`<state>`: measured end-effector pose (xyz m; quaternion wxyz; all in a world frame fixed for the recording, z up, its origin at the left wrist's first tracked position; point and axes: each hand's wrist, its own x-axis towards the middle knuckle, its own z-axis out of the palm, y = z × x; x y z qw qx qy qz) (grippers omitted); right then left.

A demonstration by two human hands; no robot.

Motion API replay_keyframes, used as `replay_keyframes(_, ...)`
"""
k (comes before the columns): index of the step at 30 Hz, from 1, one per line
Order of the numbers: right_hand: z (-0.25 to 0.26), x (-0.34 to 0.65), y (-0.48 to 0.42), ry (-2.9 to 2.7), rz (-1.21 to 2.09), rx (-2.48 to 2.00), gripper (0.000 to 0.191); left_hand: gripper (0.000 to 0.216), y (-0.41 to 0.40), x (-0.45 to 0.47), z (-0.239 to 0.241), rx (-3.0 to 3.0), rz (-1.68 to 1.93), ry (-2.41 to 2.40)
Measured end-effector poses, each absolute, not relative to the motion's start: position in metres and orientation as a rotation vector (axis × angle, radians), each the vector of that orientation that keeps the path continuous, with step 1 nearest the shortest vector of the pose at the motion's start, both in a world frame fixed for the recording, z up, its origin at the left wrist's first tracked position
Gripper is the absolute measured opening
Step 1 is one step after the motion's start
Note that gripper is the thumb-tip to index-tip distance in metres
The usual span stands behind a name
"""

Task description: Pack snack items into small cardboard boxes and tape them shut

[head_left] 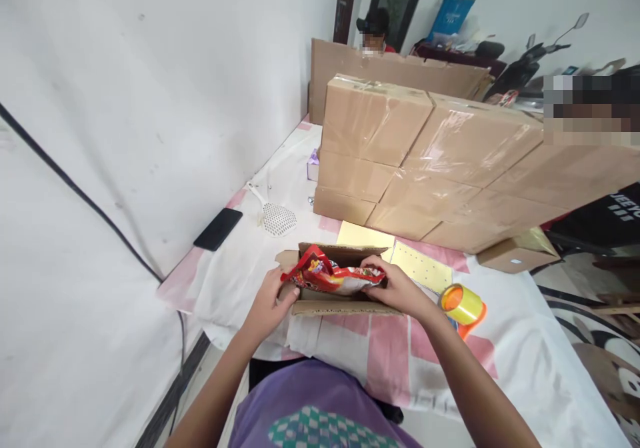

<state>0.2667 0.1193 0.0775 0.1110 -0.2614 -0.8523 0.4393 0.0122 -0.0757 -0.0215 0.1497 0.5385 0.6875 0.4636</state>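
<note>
A shiny red plastic packet [330, 279] with printed pictures lies lengthwise in the mouth of a small open cardboard box [345, 309]. My left hand [274, 299] is closed on the packet's left end, its thumb by the box's left edge. At the other end, my right hand [393, 285] reaches over the box and pinches the packet, fingers partly inside. The box's flaps stand open, and most of its inside is hidden under the packet. Just behind the box lie yellow sheets [423, 266], one with rows of small marks.
Taped cardboard boxes [430, 161] are stacked across the table's far side. A tape roll in an orange dispenser [464, 305] is at right. To the left lie a white perforated paddle [279, 219] and a black phone [219, 229] near the wall. Other people are beyond the boxes.
</note>
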Motion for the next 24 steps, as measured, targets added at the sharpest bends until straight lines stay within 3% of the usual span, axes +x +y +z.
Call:
replay_keyframes(3, 0.084, 0.272, 0.124, -2.609, 1.146, -0.734, 0.025, 0.042, -0.075, 0.004, -0.015, 1.586, 1.281, 2.03)
replay_keyframes(8, 0.086, 0.276, 0.132, -2.872, 0.614, -0.817, 0.03, 0.043, -0.073, 0.003, -0.005, 1.518, 1.19, 1.969)
replay_keyframes(14, 0.078, 0.261, 0.129, -2.993, 0.39, -0.851, 0.054, 0.04, -0.071, 0.009, 0.001, 1.47, 1.152, 1.977)
replay_keyframes(21, 0.081, 0.259, 0.13, -3.112, 0.323, -0.623, 0.021, 0.038, -0.071, 0.012, 0.012, 1.506, 1.097, 1.965)
replay_keyframes(24, 0.082, 0.261, 0.138, -3.188, 0.266, -0.404, 0.026, 0.038, -0.07, 0.014, 0.012, 1.509, 1.079, 1.978)
